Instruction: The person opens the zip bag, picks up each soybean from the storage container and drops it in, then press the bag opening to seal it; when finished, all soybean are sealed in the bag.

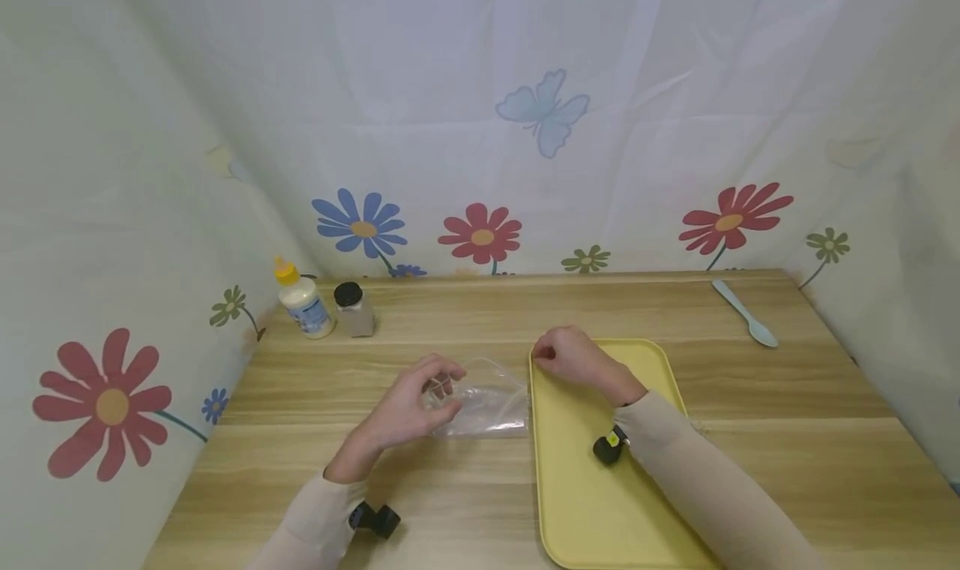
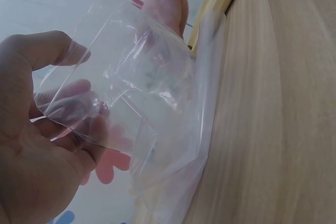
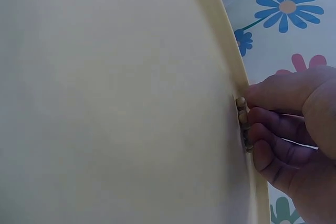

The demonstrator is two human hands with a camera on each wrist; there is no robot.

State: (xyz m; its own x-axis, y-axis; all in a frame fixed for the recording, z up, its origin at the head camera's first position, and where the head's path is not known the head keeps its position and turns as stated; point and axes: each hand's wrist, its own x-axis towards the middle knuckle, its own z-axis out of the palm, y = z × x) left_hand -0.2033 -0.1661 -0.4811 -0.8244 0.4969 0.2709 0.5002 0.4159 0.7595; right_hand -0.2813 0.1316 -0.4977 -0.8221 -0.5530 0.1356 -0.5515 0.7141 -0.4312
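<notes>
A clear plastic bag [image 1: 491, 410] lies on the table against the left edge of the yellow tray [image 1: 592, 503]. My left hand [image 1: 412, 399] is at the bag's left end, fingers curved and thumb apart. The left wrist view shows its fingertips behind the clear film [image 2: 157, 93] at the spread mouth. At the tray's far left corner is my right hand [image 1: 581, 357], thumb and fingers drawn together. In the right wrist view its fingertips close on several small round beige pieces [image 3: 242, 117] along the tray's wall. Their exact kind is too small to tell.
A white bottle [image 1: 309, 310] with a yellow cap and a black-lidded jar [image 1: 354, 310] stand at the back left. A pale blue spoon [image 1: 744, 313] lies at the back right. Behind the table hangs a flowered curtain [image 1: 420, 137].
</notes>
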